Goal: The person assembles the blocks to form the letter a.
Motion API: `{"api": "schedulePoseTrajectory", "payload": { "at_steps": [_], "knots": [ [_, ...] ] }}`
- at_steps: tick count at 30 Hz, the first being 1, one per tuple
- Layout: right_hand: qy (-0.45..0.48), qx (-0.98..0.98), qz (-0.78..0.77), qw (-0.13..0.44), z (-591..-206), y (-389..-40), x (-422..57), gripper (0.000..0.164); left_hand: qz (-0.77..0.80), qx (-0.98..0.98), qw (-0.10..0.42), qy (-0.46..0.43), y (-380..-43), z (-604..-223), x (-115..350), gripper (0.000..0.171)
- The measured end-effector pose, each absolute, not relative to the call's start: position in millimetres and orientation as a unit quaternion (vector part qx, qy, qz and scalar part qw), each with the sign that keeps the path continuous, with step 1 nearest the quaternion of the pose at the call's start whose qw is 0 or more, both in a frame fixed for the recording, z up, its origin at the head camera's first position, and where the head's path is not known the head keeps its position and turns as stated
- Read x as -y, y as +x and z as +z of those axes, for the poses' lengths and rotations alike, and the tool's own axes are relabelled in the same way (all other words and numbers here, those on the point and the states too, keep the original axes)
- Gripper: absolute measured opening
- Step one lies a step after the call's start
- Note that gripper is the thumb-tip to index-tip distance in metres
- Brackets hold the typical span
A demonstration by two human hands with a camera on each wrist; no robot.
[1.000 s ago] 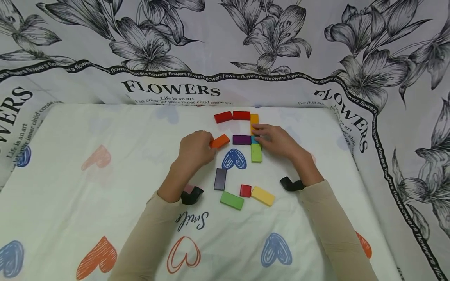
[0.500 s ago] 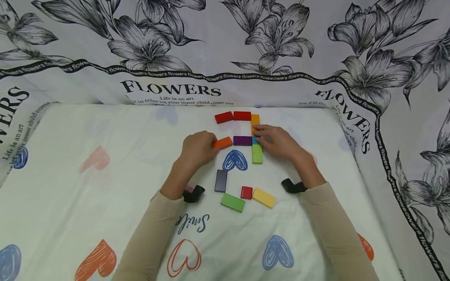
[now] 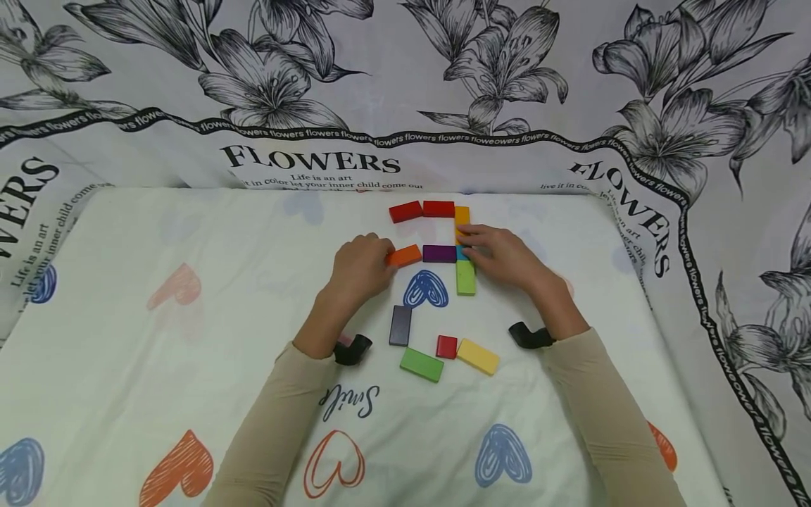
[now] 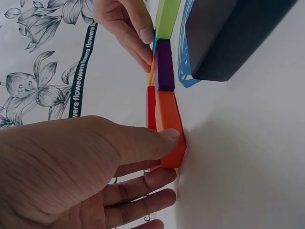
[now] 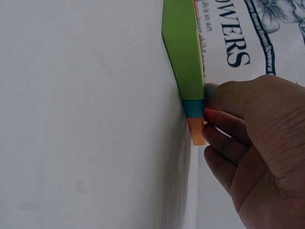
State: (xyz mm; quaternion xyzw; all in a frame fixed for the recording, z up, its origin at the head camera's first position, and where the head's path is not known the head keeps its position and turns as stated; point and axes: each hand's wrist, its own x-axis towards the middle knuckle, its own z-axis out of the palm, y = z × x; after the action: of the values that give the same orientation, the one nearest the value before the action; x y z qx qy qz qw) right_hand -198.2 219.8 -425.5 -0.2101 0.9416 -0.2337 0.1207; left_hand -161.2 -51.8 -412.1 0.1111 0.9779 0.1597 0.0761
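My left hand (image 3: 361, 264) pinches an orange block (image 3: 405, 256) by its left end, thumb on the near face in the left wrist view. The block's other end meets a purple block (image 3: 439, 254). My right hand (image 3: 507, 257) rests its fingertips against a small blue block (image 3: 460, 253) and the yellow-orange block (image 3: 462, 214) beyond it. A lime green block (image 3: 465, 279) continues that column on the near side. Two red blocks, the right one (image 3: 438, 209) and the slightly tilted left one (image 3: 405, 212), form the far row.
Nearer lie a dark grey block (image 3: 400, 325), a green block (image 3: 422, 365), a small red block (image 3: 446, 347) and a yellow block (image 3: 478, 357). They rest on a white heart-printed cloth (image 3: 253, 394). Flower-printed fabric (image 3: 355, 84) rises behind.
My left hand has moved slightly right with the orange block, which has swung closer in line with the purple block and closed the gap. My right hand stays at the column.
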Motion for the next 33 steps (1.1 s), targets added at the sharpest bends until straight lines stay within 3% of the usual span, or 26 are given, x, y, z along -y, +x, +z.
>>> {"api": "schedulePoseTrajectory", "payload": {
  "at_steps": [33],
  "knots": [
    [-0.214,-0.940,-0.239,0.115,-427.0,-198.7,-220.0,0.041,0.154,-0.979,0.067,0.112,-159.1,-416.1,53.0,0.031]
  ]
}}
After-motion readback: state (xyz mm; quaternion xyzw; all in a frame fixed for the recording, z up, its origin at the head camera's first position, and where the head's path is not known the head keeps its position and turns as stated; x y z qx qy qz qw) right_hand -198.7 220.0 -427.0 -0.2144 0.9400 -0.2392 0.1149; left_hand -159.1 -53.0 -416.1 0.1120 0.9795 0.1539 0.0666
